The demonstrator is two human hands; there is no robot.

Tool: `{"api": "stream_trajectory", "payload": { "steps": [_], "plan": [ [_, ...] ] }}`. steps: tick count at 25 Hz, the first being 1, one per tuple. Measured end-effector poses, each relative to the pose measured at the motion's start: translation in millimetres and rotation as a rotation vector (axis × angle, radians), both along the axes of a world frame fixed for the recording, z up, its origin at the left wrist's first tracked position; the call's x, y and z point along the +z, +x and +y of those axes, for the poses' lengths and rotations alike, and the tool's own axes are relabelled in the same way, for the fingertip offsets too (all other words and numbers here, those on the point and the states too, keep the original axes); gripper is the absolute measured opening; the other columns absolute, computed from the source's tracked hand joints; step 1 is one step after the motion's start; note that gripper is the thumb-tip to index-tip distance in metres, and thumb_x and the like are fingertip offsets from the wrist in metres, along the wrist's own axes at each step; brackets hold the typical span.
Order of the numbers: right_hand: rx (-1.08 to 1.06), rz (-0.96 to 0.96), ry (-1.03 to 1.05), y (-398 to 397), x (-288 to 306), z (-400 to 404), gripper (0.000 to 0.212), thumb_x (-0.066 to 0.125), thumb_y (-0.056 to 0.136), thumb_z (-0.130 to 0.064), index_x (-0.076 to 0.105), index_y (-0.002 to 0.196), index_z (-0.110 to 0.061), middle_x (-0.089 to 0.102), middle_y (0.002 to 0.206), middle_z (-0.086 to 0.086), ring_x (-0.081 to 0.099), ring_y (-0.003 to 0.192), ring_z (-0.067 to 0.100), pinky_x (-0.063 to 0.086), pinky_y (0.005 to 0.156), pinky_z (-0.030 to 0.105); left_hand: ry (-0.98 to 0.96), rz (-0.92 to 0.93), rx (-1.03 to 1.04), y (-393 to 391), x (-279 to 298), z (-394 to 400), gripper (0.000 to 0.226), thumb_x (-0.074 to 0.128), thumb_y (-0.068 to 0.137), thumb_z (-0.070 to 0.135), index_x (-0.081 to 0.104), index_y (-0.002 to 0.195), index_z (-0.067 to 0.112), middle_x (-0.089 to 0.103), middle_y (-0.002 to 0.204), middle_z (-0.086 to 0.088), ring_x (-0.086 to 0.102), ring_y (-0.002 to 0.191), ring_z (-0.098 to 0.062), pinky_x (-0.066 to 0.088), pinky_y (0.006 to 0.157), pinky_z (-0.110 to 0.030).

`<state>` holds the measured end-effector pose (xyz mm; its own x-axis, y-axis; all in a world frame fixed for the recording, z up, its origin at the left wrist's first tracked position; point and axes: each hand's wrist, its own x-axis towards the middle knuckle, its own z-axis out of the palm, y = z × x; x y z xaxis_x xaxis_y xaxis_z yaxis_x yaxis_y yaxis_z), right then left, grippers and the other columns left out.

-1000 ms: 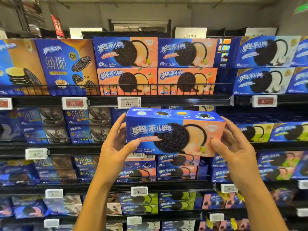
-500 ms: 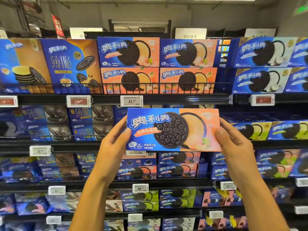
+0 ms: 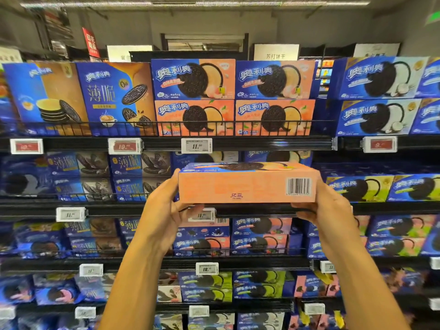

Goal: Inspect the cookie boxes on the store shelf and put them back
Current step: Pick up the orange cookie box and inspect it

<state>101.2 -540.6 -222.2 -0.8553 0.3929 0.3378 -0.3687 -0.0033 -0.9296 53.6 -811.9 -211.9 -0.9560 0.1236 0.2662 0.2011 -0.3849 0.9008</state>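
Grip: we clasped the cookie box [image 3: 246, 184] at both ends, left hand [image 3: 166, 208], right hand [image 3: 326, 208].
Position: frame centre, barcode side towards us, before the second shelf [image 3: 119, 207].
Risk: we judged end-only holds could slip during tilting.
Cause: smooth cardboard.

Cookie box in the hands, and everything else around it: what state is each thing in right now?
Cookie box: held off the shelf, tipped so its barcoded narrow side faces the camera.
Left hand: grips the box's left end.
Right hand: grips the box's right end.
Peach boxes: stacked two high on the top shelf, fronts facing out.
Price tag: clipped to the shelf edge, reads 11.50.
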Motion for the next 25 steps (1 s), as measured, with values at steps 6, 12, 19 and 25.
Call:
{"api": "stream_trajectory", "payload": {
  "steps": [6, 12, 19, 25],
  "plan": [
    [0.09, -0.027, -0.196, -1.6, -2.6, -2.3, 0.029, 0.048, 0.102, -0.044, 0.074, 0.102, -0.033, 0.079, 0.093, -0.003, 0.075, 0.083, 0.013, 0.059, 0.06, 0.025, 0.045, 0.029, -0.02, -2.3, -7.9, -3.5, 0.03, 0.052, 0.098, 0.034, 0.074, 0.113, 0.02, 0.072, 0.118, -0.008, 0.071, 0.103, -0.021, 0.059, 0.075, -0.032],
    [0.386, 0.017, -0.595, 6.6, -5.8, -11.5, 0.037, 0.049, 0.099, -0.04, 0.077, 0.113, -0.022, 0.073, 0.122, 0.012, 0.073, 0.105, 0.029, 0.062, 0.073, 0.038, 0.204, 0.113, -0.116, -4.9, -17.4, -1.4, 0.04, 0.054, 0.095, 0.006, 0.058, 0.133, 0.015, 0.073, 0.117, -0.004, 0.07, 0.104, -0.017, 0.06, 0.074, -0.03],
    [0.418, 0.097, -0.651, 16.2, -15.7, -16.0, 0.039, 0.051, 0.092, -0.037, 0.078, 0.113, -0.018, 0.072, 0.123, 0.011, 0.071, 0.109, 0.031, 0.061, 0.086, 0.048, 0.149, 0.129, 0.049, -3.7, -17.4, 14.1, 0.038, 0.053, 0.094, -0.002, 0.073, 0.114, 0.024, 0.074, 0.111, -0.002, 0.071, 0.096, -0.014, 0.06, 0.072, -0.027],
    [0.193, 0.195, -0.304, 27.8, 0.3, -43.0, 0.038, 0.054, 0.091, -0.04, 0.071, 0.117, -0.018, 0.074, 0.117, 0.01, 0.071, 0.099, 0.018, 0.061, 0.081, 0.032, -0.092, 0.329, 0.304, 45.0, 1.3, 30.5, 0.03, 0.061, 0.091, 0.018, 0.068, 0.12, 0.021, 0.072, 0.117, 0.012, 0.063, 0.113, -0.001, 0.049, 0.086, -0.01]
  ]
}}
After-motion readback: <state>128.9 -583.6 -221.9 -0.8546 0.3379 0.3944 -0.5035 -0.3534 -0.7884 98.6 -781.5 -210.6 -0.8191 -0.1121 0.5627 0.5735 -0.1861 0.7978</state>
